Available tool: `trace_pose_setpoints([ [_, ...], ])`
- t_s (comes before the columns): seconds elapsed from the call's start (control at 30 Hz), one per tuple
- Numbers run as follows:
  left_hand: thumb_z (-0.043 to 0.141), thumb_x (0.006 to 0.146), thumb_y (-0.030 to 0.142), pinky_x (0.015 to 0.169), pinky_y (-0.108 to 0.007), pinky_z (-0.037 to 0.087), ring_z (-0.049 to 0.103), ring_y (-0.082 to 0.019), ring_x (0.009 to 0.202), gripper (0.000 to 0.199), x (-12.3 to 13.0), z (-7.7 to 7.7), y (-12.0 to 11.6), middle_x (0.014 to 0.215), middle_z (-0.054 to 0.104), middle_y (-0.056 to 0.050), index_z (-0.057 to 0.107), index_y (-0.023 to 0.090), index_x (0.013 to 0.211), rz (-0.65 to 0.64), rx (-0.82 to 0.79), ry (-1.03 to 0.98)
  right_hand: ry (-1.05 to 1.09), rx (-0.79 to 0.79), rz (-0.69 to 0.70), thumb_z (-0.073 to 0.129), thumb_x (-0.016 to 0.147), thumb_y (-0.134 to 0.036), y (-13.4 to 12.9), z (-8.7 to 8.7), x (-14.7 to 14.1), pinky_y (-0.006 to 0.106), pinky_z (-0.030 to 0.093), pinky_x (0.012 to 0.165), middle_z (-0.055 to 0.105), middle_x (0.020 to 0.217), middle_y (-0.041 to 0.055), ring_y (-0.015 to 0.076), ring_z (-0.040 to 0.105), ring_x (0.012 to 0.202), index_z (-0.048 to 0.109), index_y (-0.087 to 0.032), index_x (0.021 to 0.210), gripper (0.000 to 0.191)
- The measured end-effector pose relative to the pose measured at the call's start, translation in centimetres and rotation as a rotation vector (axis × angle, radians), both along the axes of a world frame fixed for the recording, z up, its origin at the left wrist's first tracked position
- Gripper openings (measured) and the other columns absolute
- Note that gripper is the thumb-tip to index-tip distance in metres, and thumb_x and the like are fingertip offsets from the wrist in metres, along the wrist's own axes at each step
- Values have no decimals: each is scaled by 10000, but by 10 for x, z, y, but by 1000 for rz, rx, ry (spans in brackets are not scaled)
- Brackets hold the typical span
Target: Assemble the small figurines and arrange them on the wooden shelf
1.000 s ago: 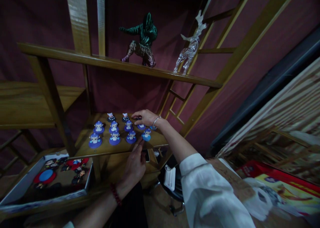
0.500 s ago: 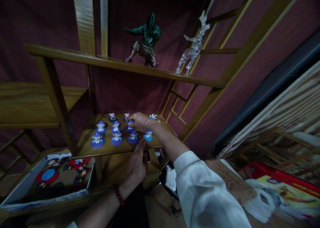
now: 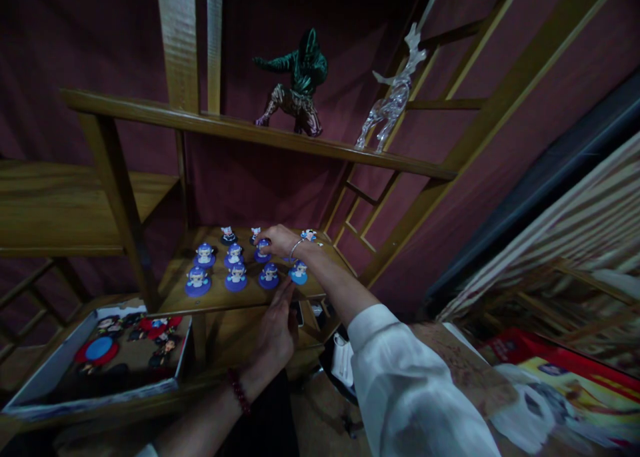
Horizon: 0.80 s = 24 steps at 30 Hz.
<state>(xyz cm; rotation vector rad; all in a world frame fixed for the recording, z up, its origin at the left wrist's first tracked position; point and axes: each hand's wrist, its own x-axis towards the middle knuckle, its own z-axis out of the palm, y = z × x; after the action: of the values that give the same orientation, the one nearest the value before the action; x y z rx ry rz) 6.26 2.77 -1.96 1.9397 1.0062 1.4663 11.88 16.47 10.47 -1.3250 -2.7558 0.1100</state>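
Note:
Several small figurines on purple round bases stand in rows on a wooden shelf (image 3: 175, 293). My right hand (image 3: 281, 241) reaches over them, its fingers closed on a purple figurine (image 3: 263, 250) in the second row. Just below, my left hand (image 3: 278, 330) is at the shelf's front edge, fingers stretched out, its fingertips beside a figurine on a light blue base (image 3: 299, 273). To the left of that one stands a front-row purple figurine (image 3: 269, 276). Behind are small figurines on dark bases (image 3: 229, 235), and another figurine (image 3: 309, 235) lies at the back right.
An open box (image 3: 105, 400) of red and black figurines sits at the lower left. On the upper shelf (image 3: 240, 131) stand a green hooded statue (image 3: 300, 77) and a clear deer figure (image 3: 393, 100). A red package (image 3: 565, 370) and plastic bag are at the lower right.
The whole view has shifted slightly, so things appear a little further right. Both hands hold nearly the same places among the figurines.

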Motion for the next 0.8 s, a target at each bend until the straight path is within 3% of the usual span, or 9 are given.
trace_pose_setpoints([
  [0.3, 385, 720, 34, 1047, -390, 307, 341, -201, 1258, 559, -1, 3, -1, 1337, 406, -122, 389, 127, 1271, -14, -27, -1, -5, -34, 13, 651, 689, -267, -3, 3, 0, 202, 412, 761, 663, 1011, 19, 154, 604, 909, 626, -234, 1053, 366],
  [0.5, 392, 749, 82, 1013, -441, 345, 340, -226, 1258, 526, 3, -7, 2, 1354, 383, -139, 382, 127, 1273, -12, -11, -55, 57, 11, 6, 650, 694, -268, -9, 14, -7, 218, 416, 757, 657, 1015, 36, 156, 598, 910, 594, -200, 1097, 412],
  [0.8, 403, 756, 108, 1033, -416, 328, 339, -201, 1261, 488, 5, -11, 3, 1353, 405, -84, 445, 180, 1238, 0, -105, -96, 95, -45, 128, 645, 711, -257, -13, 17, -34, 195, 413, 783, 653, 1025, 32, 136, 596, 929, 592, -193, 1100, 398],
])
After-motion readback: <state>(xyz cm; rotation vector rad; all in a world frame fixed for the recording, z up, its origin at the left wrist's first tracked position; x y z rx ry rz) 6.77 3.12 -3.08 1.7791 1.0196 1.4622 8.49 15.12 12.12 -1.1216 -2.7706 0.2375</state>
